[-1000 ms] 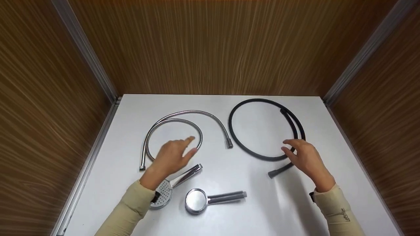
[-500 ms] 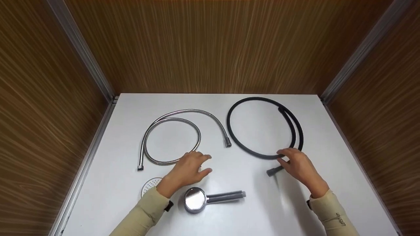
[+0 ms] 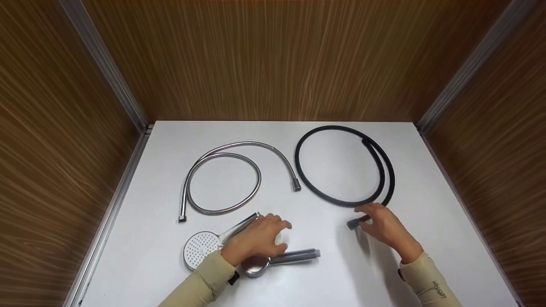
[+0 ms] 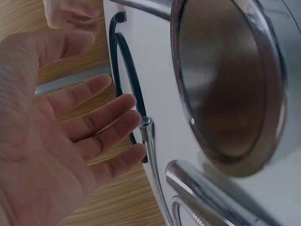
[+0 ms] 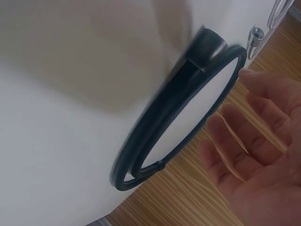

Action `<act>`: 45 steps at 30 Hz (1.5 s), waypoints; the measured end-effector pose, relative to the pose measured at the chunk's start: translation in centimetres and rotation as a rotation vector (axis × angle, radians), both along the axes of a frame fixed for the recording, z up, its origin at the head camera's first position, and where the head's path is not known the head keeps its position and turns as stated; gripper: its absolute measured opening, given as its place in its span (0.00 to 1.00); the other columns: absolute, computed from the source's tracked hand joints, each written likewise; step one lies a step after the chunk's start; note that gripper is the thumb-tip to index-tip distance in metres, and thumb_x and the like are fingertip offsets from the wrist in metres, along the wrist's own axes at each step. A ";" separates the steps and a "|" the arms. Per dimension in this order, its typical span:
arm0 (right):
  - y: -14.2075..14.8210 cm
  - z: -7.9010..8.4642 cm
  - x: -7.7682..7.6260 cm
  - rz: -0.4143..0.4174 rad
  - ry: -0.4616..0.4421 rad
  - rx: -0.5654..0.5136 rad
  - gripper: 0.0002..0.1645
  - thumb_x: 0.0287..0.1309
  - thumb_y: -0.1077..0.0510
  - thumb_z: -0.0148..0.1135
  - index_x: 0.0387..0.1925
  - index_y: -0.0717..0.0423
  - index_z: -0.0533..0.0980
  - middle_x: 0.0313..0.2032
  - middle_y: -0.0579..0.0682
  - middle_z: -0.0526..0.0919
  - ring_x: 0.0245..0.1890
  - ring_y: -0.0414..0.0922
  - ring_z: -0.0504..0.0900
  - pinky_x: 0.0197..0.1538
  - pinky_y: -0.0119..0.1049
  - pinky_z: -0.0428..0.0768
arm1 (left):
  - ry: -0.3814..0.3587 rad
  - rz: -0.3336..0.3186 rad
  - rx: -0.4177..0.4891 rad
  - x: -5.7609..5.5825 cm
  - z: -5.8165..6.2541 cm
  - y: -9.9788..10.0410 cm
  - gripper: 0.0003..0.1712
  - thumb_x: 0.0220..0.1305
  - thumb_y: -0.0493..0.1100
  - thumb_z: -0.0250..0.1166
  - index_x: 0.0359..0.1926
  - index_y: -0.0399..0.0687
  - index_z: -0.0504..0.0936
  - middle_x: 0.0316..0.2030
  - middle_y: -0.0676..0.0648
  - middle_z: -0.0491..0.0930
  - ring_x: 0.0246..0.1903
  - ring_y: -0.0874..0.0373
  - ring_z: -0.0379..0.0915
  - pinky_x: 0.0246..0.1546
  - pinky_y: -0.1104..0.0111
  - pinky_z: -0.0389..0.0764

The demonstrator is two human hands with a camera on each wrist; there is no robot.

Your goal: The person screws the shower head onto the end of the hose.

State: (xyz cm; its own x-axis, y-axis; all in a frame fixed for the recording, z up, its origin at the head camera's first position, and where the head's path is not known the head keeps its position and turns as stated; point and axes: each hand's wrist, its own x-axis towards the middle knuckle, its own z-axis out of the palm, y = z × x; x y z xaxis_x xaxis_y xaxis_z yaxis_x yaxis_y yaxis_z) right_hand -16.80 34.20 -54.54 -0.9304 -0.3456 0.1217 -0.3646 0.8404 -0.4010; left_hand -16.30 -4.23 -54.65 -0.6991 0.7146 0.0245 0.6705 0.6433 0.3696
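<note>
My left hand hovers over the table between two shower heads, its fingers spread and holding nothing. Partly beneath it lies a round chrome shower head with a mirror-like face, large in the left wrist view. To the left rests another shower head with a perforated white face; its handle is partly behind the hand. My right hand, fingers apart and loosely bent, is just above the end of a black shower hose. That hose's dark end fitting shows in the right wrist view, apart from the fingers.
A coiled metal shower hose lies at the back left of the white table. Wood-grain panels close off the back and both sides, with metal rails at the corners.
My left hand has moved right and nearer to me, from beside the metal hose to above the chrome shower head. My right hand has shifted slightly left and nearer, toward the black hose's end.
</note>
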 end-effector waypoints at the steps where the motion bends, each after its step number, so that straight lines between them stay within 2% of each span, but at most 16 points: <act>1: 0.0 -0.2 0.0 0.012 0.005 0.005 0.21 0.51 0.72 0.74 0.50 0.64 0.84 0.49 0.60 0.88 0.52 0.61 0.85 0.54 0.57 0.83 | -0.017 -0.005 -0.008 0.1 -0.2 0.1 0.29 0.62 0.55 0.68 0.62 0.52 0.82 0.48 0.48 0.85 0.45 0.54 0.79 0.49 0.62 0.81; 9: 0.3 -1.5 0.3 0.062 0.046 0.036 0.24 0.44 0.73 0.74 0.48 0.64 0.85 0.43 0.58 0.88 0.46 0.57 0.85 0.51 0.53 0.84 | -0.098 -0.046 -0.081 0.9 -1.5 1.5 0.30 0.62 0.61 0.69 0.61 0.54 0.84 0.44 0.50 0.84 0.42 0.59 0.74 0.45 0.67 0.76; 17: 0.2 -3.1 0.3 0.119 0.167 0.048 0.20 0.44 0.75 0.76 0.42 0.63 0.86 0.39 0.55 0.89 0.41 0.55 0.85 0.48 0.50 0.85 | -0.074 -0.100 -0.112 1.7 -2.4 3.2 0.26 0.61 0.61 0.71 0.54 0.54 0.86 0.34 0.54 0.78 0.33 0.63 0.65 0.35 0.71 0.68; 23: 0.0 -3.8 0.2 0.128 0.205 0.040 0.19 0.42 0.75 0.77 0.39 0.60 0.86 0.36 0.52 0.90 0.39 0.53 0.84 0.46 0.48 0.85 | -0.063 -0.096 -0.128 2.2 -2.9 3.9 0.26 0.59 0.62 0.72 0.51 0.53 0.83 0.31 0.57 0.73 0.32 0.64 0.63 0.34 0.72 0.66; 28: 0.0 -4.1 0.1 0.156 0.209 0.051 0.18 0.43 0.75 0.77 0.39 0.59 0.86 0.36 0.51 0.89 0.38 0.52 0.84 0.46 0.48 0.85 | -0.046 -0.100 -0.158 2.5 -3.3 4.4 0.26 0.57 0.63 0.73 0.49 0.53 0.81 0.30 0.56 0.73 0.31 0.64 0.62 0.33 0.72 0.66; 34: 0.1 -4.0 0.2 0.158 0.209 0.057 0.20 0.42 0.78 0.76 0.36 0.57 0.86 0.34 0.49 0.90 0.39 0.51 0.85 0.46 0.47 0.84 | -0.044 -0.114 -0.171 2.4 -3.6 5.0 0.20 0.60 0.61 0.72 0.44 0.55 0.81 0.29 0.58 0.72 0.30 0.64 0.61 0.32 0.73 0.64; 45: 0.1 -3.8 -0.2 0.145 0.132 0.081 0.19 0.45 0.78 0.74 0.34 0.53 0.86 0.33 0.46 0.89 0.39 0.49 0.84 0.47 0.48 0.84 | -0.042 -0.129 -0.151 2.1 -3.8 5.2 0.13 0.65 0.54 0.70 0.42 0.53 0.82 0.27 0.57 0.71 0.28 0.64 0.61 0.31 0.72 0.63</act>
